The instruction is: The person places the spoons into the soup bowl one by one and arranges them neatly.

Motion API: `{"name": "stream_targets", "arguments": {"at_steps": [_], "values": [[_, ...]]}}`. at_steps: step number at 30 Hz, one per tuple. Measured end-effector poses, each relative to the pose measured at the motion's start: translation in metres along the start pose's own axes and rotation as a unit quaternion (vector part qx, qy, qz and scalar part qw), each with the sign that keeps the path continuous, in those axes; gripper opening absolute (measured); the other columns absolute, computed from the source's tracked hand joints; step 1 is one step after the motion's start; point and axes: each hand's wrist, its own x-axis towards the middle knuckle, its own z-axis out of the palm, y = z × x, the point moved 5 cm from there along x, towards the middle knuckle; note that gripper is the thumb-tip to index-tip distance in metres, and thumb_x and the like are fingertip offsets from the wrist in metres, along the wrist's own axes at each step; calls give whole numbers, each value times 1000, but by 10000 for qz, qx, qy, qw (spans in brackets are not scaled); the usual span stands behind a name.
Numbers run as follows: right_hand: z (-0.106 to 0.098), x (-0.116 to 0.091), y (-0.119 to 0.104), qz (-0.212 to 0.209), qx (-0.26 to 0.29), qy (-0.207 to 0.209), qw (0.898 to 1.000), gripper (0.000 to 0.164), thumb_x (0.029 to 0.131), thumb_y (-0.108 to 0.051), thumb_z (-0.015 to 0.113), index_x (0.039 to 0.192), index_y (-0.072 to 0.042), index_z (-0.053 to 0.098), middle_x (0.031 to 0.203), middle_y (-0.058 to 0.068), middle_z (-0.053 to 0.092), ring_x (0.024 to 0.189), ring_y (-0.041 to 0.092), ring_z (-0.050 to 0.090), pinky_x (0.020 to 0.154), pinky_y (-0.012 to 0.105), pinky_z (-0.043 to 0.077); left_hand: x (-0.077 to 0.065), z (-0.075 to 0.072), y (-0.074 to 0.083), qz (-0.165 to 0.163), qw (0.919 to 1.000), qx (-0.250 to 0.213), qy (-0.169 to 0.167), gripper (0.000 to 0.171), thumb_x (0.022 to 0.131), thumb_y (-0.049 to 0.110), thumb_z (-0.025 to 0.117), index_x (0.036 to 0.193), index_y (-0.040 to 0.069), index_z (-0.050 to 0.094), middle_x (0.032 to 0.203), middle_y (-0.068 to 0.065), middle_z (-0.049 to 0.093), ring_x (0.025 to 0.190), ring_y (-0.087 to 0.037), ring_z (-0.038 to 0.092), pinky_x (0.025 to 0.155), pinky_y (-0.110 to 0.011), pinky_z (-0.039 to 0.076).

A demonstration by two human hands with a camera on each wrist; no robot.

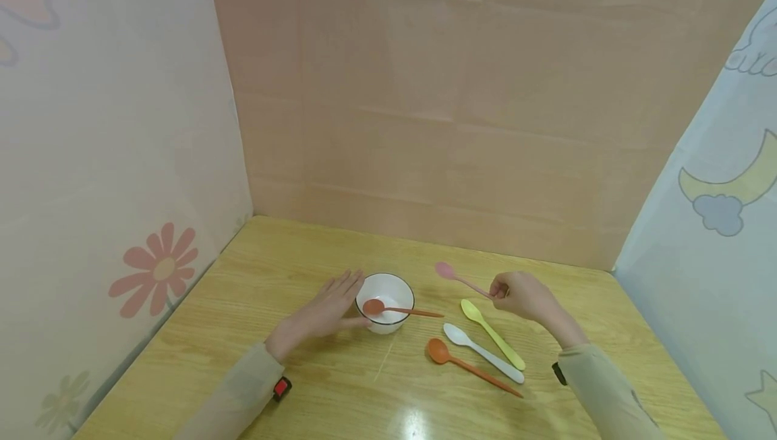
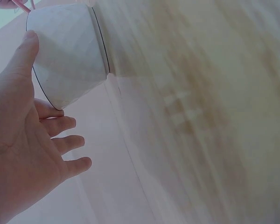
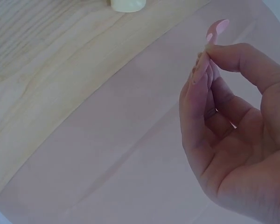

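My left hand (image 1: 322,306) lies against the left side of a white bowl (image 1: 384,329) with a dark rim, fingers fairly straight and spread. In the left wrist view, the thumb touches the bowl's (image 2: 67,51) outside near the rim. A red-orange spoon (image 1: 373,306) rests in the bowl, its handle sticking out over the right rim. Above the table, my right hand (image 1: 527,297) pinches the end of a pink spoon's handle (image 1: 470,284) between thumb and forefinger. That spoon's bowl points left, and part of the pink spoon (image 3: 216,29) shows past the fingertips in the right wrist view.
On the wooden table (image 1: 291,386), right of the bowl, lie a yellow spoon (image 1: 494,336), a white spoon (image 1: 482,351) and an orange spoon (image 1: 467,364), roughly side by side. A plain pinkish cloth (image 1: 425,109) hangs behind the table, with patterned cloths at both sides.
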Motion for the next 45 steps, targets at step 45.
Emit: {"name": "stream_targets", "arguments": {"at_steps": [45], "values": [[-5, 26, -55, -577, -341, -116, 9977, 7, 79, -6, 71, 82, -12, 70, 77, -3, 68, 69, 9, 55, 59, 26, 45, -1, 2, -2, -7, 10000, -55, -68, 93, 94, 54, 60, 155, -5, 22, 164, -23, 20, 152, -45, 17, 121, -62, 20]]}}
